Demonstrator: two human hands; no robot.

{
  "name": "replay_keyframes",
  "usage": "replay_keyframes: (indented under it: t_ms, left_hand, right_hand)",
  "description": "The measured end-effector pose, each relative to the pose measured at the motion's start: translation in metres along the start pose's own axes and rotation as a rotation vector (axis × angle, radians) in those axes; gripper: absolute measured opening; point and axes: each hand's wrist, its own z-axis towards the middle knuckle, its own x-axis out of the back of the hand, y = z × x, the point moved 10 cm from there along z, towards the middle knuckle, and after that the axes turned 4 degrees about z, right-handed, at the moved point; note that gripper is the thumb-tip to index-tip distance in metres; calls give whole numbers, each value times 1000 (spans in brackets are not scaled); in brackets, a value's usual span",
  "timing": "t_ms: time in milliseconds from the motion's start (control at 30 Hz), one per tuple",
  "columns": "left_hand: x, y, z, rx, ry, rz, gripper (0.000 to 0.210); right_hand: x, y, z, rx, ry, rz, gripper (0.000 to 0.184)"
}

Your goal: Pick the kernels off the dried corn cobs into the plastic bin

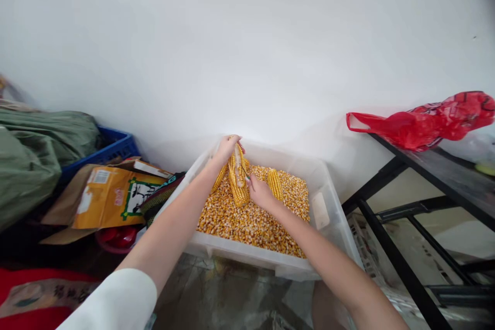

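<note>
My left hand is closed round the upper end of a yellow corn cob, which slants down over the bin. A pale strip bare of kernels runs along the cob's face. In my closed right hand is a thin dark tool, its tip against or very near the bare strip; most of its handle is hidden by my fingers. Another corn cob lies on loose corn kernels to the right. More cobs show partly behind and beside the held one. Everything sits in a translucent plastic bin.
A white wall rises behind the bin. To the left stand an orange cardboard box, a blue crate and a red bowl. At right, a black metal frame holds a red plastic bag.
</note>
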Motion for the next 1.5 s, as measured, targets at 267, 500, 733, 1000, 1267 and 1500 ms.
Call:
replay_keyframes:
  t_ms: [267, 500, 733, 1000, 1267, 1500]
  left_hand:
    - [9, -5, 3, 2, 98, -52, 19]
    - [9, -7, 3, 13, 106, -54, 20]
    - [-17, 6, -7, -33, -106, 71, 26]
    - [-52, 21, -29, -133, -344, 153, 25]
    - [-65, 23, -37, -135, -319, 222, 24]
    - [-64, 23, -35, -164, -278, 211, 24]
  right_hand:
    - [-16, -1, 5, -61, -12, 214, 28]
    - [-17, -4, 6, -78, -61, 199, 37]
    - [28, 11, 10, -85, 317, 438, 37]
    - [9, 9, 24, 37, 160, 947, 45]
    - [22, 12, 11, -60, 288, 721, 36]
    - [24, 16, 11, -138, 304, 694, 36]
